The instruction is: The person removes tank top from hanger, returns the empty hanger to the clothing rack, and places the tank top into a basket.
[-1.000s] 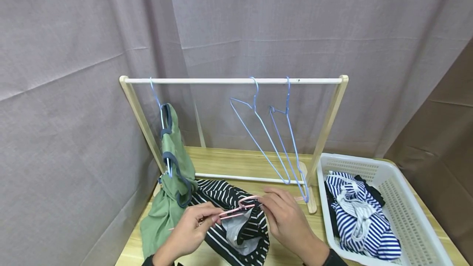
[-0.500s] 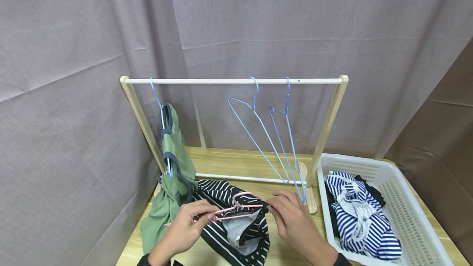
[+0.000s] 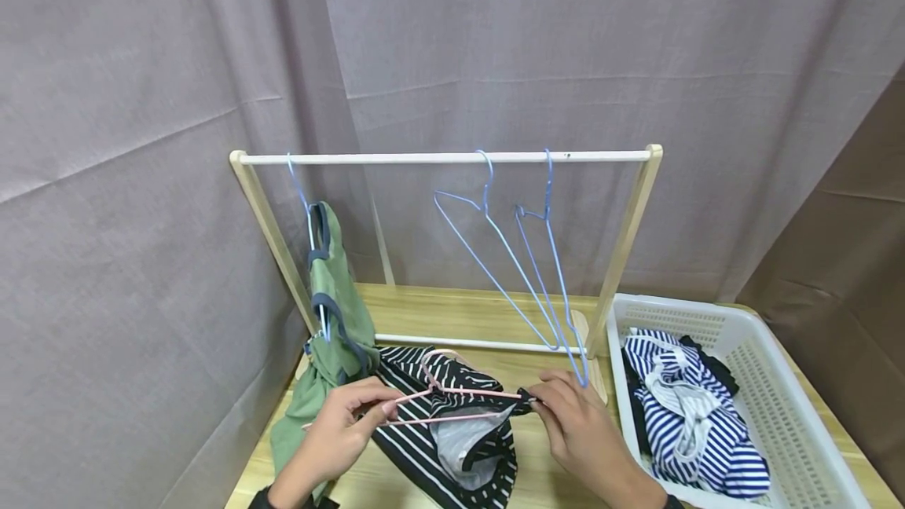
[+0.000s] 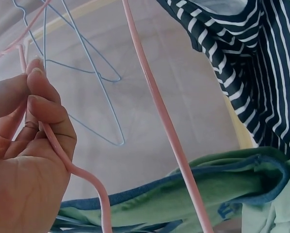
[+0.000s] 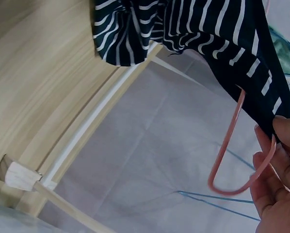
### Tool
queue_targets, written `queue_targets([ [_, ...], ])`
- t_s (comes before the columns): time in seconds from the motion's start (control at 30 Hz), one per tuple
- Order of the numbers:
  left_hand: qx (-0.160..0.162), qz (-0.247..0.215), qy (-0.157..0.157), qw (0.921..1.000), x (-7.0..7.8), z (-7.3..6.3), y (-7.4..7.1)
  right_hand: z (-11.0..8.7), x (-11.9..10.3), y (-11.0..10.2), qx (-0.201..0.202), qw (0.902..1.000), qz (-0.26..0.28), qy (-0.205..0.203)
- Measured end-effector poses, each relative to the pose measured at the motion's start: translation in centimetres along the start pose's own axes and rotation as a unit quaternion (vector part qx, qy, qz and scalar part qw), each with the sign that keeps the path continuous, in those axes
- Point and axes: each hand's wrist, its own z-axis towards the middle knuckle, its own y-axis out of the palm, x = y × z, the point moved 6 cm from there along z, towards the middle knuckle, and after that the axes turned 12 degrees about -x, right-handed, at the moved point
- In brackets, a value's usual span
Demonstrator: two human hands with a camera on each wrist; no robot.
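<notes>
A pink hanger (image 3: 481,393) slants across the middle of the head view, its hook pointing up and away. My left hand (image 3: 349,426) grips one arm of it; in the left wrist view, the fingers (image 4: 45,99) curl round the pink bar. Beneath lies a black garment (image 3: 413,450) with white stripes and a grey inside. My right hand (image 3: 583,430) pinches a dark edge of this garment together with the hanger's other end. Seen from the right wrist, the rounded pink end (image 5: 226,141) pokes out past the striped cloth (image 5: 222,24).
A clothes rack (image 3: 410,158) stands behind, with a green garment (image 3: 339,289) on a blue hanger at its left. Two bare blue hangers (image 3: 503,242) hang toward the right. A white basket (image 3: 785,383) at right holds blue-and-white striped (image 3: 654,348) and black clothes.
My hands have drawn apart, the left moving left with the pink hanger, the right moving right. The garment's dark edge now reaches the hanger's right end.
</notes>
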Motion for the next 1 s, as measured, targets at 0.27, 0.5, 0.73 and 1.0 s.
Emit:
queue_targets([
  [0.27,0.009,0.002,-0.034,0.9994,-0.7,-0.3,-0.7,-0.8,1.0,-0.2,-0.001,1.0,-0.007,0.006],
  [0.5,0.021,-0.002,-0.05,0.9985,-1.5,-0.8,-1.5,-1.4,2.0,-0.3,-0.028,0.9987,-0.009,0.041],
  [0.73,0.04,-0.01,-0.092,0.9949,-2.0,-1.6,-2.5,-1.5,2.5,-0.4,-0.018,0.9988,-0.005,0.046],
  [1.0,0.074,0.002,-0.06,0.9954,-2.0,-2.3,-3.4,-1.7,2.9,-0.4,-0.008,0.9986,0.003,0.051],
])
